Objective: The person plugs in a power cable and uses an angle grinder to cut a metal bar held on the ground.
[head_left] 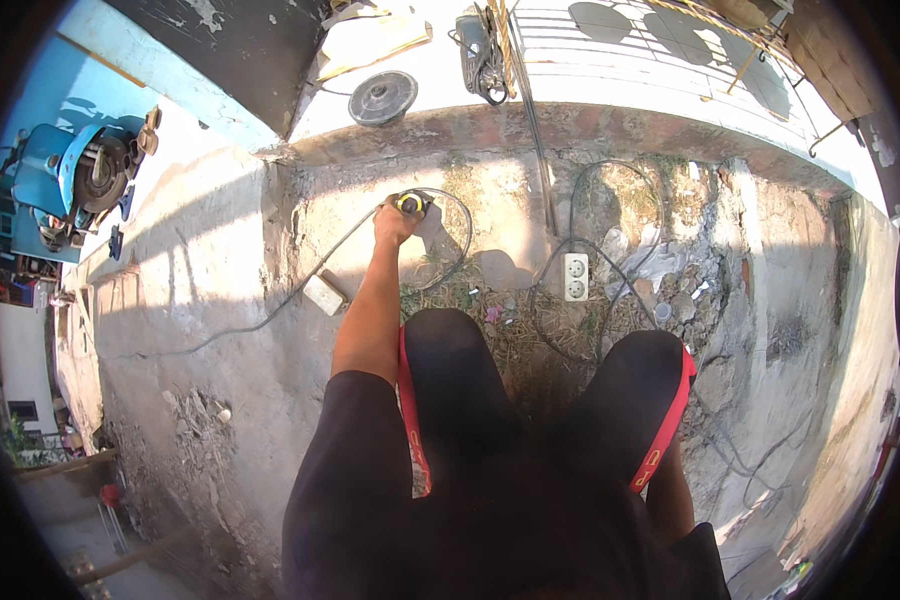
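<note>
My left arm reaches forward over the concrete, and my left hand (397, 222) is closed around a small yellow-and-black object (411, 204) with a round, pale face; it looks like a tape measure. Its far side is hard to make out. A dark cable (467, 235) loops on the ground beside that hand, and a grey cable (270, 318) trails off to the left. Nearer my left forearm lies a small pale block (324, 294). Part of my right forearm (670, 495) shows beside my right leg, while the right hand itself is hidden.
A white double socket (576, 277) with a coiled black cable (533, 300) lies ahead of my knees. On the ledge rest a round dark disc (382, 98) and a corded power tool (480, 55). A blue machine (70, 180) stands far left. Rubble (675, 285) lies right.
</note>
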The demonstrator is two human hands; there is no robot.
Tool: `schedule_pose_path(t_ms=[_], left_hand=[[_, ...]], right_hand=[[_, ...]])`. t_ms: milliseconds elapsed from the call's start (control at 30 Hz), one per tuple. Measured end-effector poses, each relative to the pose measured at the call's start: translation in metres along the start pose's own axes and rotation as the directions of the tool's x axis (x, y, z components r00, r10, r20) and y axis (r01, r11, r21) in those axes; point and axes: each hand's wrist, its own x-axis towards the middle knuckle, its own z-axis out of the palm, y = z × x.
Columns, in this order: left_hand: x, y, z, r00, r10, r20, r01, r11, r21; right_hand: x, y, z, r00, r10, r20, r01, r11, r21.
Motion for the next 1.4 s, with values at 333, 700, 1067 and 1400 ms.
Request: schedule_pose_path(t_ms=[333, 700, 1067, 1400], left_hand=[[-0.022, 0.023, 0.01, 0.983, 0.006, -0.186, -0.008, 1.0, -0.009], [0.074, 0.213, -0.093, 0.855, 0.333, -0.398, -0.341, 0.939, 0.052], [-0.036, 0.203, -0.04, 0.95, 0.258, -0.177, -0.307, 0.875, -0.375], [-0.222, 0.221, -0.041, 0.887, 0.342, 0.309, -0.322, 0.94, -0.117]], right_hand=[[-0.087, 0.019, -0.031, 0.972, 0.116, -0.206, -0.164, 0.958, -0.234], [-0.068, -0.022, 0.001, 0.973, -0.049, -0.227, -0.036, 0.932, -0.359], [0.009, -0.104, 0.017, 0.821, -0.497, -0.281, 0.208, 0.718, -0.664], [0.13, -0.2, 0.142, 0.882, -0.271, 0.385, 0.461, 0.328, -0.825]])
